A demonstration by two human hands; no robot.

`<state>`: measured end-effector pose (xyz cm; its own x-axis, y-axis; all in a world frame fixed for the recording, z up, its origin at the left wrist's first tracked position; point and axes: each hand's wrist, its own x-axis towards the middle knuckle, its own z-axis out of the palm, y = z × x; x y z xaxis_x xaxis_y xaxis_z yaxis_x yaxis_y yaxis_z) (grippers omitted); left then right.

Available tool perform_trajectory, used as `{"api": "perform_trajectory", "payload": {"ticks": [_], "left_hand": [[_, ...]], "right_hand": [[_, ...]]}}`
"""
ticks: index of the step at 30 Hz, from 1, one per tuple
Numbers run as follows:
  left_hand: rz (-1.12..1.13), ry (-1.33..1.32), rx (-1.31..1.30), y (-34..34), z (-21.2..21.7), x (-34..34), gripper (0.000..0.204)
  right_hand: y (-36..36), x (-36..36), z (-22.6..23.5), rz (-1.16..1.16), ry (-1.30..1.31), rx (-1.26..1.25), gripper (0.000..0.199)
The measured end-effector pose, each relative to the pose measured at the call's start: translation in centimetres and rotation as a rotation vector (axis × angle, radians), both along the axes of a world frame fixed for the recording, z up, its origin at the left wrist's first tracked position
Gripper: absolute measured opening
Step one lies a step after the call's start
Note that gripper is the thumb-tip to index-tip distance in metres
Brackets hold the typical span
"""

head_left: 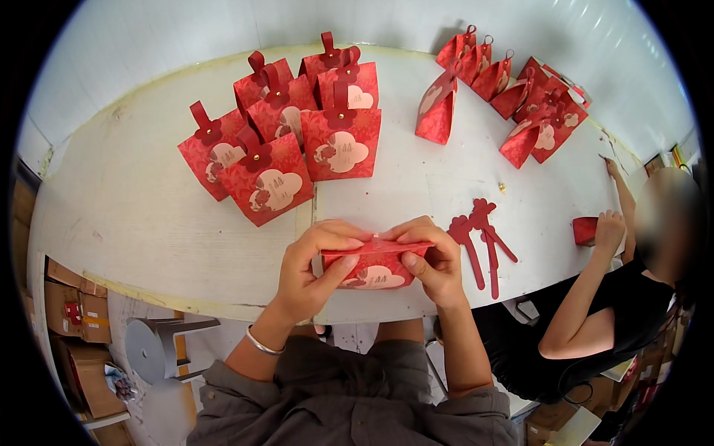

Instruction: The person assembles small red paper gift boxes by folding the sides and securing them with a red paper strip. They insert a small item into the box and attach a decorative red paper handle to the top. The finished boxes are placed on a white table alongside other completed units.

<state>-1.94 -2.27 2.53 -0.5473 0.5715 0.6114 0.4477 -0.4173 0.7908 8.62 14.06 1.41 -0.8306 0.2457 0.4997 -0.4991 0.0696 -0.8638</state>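
Between my two hands is a red paper gift box (375, 269) with a pale flower-shaped label, at the table's near edge. My left hand (318, 256) pinches its top edge at the left, thumb on the front and fingers behind. At the right end my right hand (428, 256) grips the same edge in the same way. To the right of my right hand lie several dark red paper strips (483, 241) with flower-shaped heads. A small gold-coloured piece (502, 188) lies beyond them.
Several finished-looking red gift boxes with loop handles (271, 182) stand at the back left. More red boxes (513, 93) are grouped at the back right, one box (437, 108) apart. At right, a co-worker's hand (611, 229) holds a red box (585, 231). A stool (152, 349) stands lower left.
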Motion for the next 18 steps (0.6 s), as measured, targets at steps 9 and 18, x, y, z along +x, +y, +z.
{"api": "perform_trajectory", "payload": {"ticks": [9,18], "left_hand": [[0.051,0.191,-0.057,-0.1,0.3,-0.7,0.016],[0.086,0.274,0.013,0.5,0.2,-1.0,0.015]], "right_hand": [[0.4,-0.5,2.9,-0.038,-0.052,0.243,0.029],[1.5,-2.3,1.3,0.177,0.189,0.135,0.023]]}}
